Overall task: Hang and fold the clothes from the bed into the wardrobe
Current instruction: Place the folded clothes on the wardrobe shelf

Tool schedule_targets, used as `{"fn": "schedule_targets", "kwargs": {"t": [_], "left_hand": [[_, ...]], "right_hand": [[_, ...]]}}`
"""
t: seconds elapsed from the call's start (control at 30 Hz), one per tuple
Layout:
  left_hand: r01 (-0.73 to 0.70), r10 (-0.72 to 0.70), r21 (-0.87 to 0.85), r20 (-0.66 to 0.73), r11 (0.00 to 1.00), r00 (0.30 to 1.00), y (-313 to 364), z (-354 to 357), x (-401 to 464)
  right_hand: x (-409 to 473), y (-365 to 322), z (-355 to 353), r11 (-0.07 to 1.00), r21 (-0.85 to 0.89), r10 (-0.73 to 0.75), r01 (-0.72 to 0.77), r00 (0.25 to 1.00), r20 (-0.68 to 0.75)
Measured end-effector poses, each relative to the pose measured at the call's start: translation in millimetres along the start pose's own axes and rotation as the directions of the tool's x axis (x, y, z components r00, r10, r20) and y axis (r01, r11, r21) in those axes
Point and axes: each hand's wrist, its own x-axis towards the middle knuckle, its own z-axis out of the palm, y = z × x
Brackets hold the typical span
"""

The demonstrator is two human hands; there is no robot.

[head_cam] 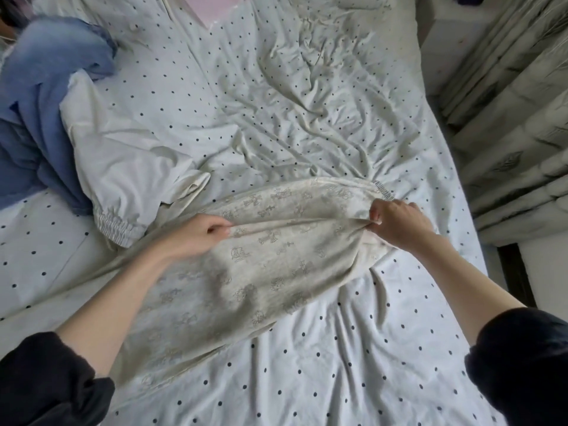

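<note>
Your left hand and right hand each pinch a raised fold of the printed cream garment, which lies on the dotted bed sheet. The fold spans between both grips; the rest trails toward 7 o'clock.

- The dotted bed sheet lies bare and wrinkled across the middle and far side: room for a hand to pass.
- A blue garment and a plain cream garment crowd the left side.
- Curtains hang close along the right bed edge.
- The near right sheet is bare too.
</note>
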Motion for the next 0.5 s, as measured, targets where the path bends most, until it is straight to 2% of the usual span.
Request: {"fn": "schedule_targets", "kwargs": {"t": [0.1, 0.17, 0.23, 0.3, 0.4, 0.5], "left_hand": [[0.025, -0.025, -0.014, -0.016, 1.000, 1.000, -12.2, -7.6, 9.7], [0.027, -0.036, -0.046, -0.201, 0.999, 0.979, -20.7, -7.7, 18.0], [0.027, -0.043, -0.044, -0.415, 0.999, 0.909, -25.4, -6.2, 25.6], [0.037, -0.072, -0.076, -0.528, 0.996, 0.846, -29.6, -7.4, 36.5], [0.035, -0.108, -0.136, -0.579, 0.990, 0.808, -35.8, -5.2, 50.0], [0.004, -0.068, -0.106, -0.607, 0.994, 0.792, -45.0, 1.3, 57.2]], "right_hand": [[20.9, -8.1, -6.2, 0.999, 0.045, 0.024, -0.027, 0.998, 0.063], [34.1, -12.4, -5.6, 0.998, 0.051, 0.018, -0.022, 0.997, 0.080], [47.6, -15.5, -2.7, 0.997, 0.079, -0.010, 0.005, 0.998, 0.058], [64.2, -20.1, -0.8, 0.989, 0.136, -0.062, 0.058, 0.998, 0.025], [85.8, -28.1, -1.5, 0.969, 0.236, -0.070, 0.071, 0.997, -0.011], [106.1, -31.7, 4.4, 0.976, 0.196, -0.067, 0.093, 0.989, -0.134]]}}
